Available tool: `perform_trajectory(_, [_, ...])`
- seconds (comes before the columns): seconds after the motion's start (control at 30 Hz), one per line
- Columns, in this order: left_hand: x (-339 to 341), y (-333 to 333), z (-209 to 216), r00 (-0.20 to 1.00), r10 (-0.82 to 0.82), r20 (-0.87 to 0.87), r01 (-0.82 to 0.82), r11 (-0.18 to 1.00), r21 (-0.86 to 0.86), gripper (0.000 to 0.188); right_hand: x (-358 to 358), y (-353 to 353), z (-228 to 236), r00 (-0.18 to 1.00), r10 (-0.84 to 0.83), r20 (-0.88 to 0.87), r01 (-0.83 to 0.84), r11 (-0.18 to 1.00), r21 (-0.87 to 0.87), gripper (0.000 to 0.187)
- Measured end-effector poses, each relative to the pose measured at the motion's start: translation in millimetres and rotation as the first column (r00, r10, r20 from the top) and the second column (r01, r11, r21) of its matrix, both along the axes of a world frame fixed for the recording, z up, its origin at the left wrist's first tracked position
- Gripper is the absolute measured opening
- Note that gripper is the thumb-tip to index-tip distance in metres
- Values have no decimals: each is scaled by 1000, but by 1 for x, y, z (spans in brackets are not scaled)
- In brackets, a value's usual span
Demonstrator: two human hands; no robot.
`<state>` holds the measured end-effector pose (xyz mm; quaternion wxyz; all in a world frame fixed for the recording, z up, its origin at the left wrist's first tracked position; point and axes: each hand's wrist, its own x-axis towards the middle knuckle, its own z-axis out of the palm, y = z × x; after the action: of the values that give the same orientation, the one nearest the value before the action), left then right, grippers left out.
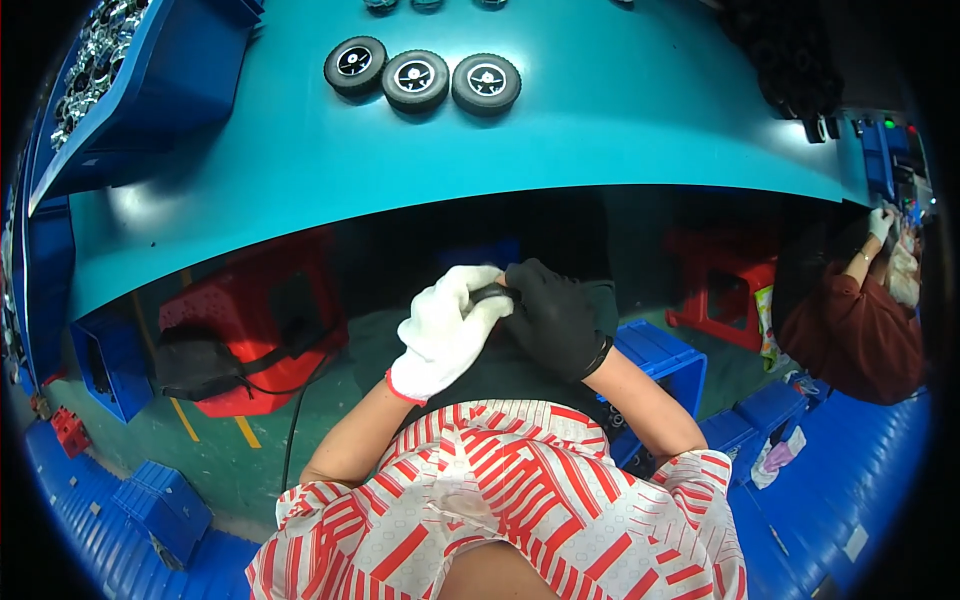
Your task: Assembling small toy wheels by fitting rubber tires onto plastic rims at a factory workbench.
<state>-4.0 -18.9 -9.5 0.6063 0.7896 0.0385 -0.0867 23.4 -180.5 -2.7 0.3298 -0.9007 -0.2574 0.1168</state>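
Note:
My left hand (447,328), in a white knit glove with a red cuff, is closed with thumb and fingers around a small dark, rounded part (488,294). Against it, my right hand (556,318) in a black glove is curled over the other side of that part. Both hands meet in front of my body, below the table's near edge. Most of the part is covered by the gloves, so its kind does not show. On the teal table (620,130) beyond stand three black toy-like wheels (415,80) with black-and-silver hubs, side by side.
A blue bin (165,110) of shiny metal parts stands at the table's left. Black parts (790,60) are heaped at the far right. Red stools (250,310) and blue crates (660,360) are on the floor. A co-worker in a dark red top (860,330) works at the right.

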Motion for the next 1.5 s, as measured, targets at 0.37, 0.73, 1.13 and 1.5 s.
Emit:
perform_trajectory(0.37, [16, 12, 14, 902, -139, -408, 62, 979, -195, 37, 2, -4, -3, 996, 2, -89, 2, 999, 49, 40])
perform_trajectory(0.73, [1, 3, 4, 988, -35, -149, 53, 991, 123, 44, -5, 3, -7, 997, 33, 69, -28, 998, -64, 42])
perform_trajectory(1.13, [4, 10, 5, 926, -100, -363, 100, 995, -20, 47, 3, 2, -8, 999, 28, 21, -27, 999, -46, 31])
perform_trajectory(1.5, [0, 8, -9, 926, -126, -356, 144, 989, 25, 48, 7, -5, -18, 968, 239, 78, -232, 969, -81, 29])
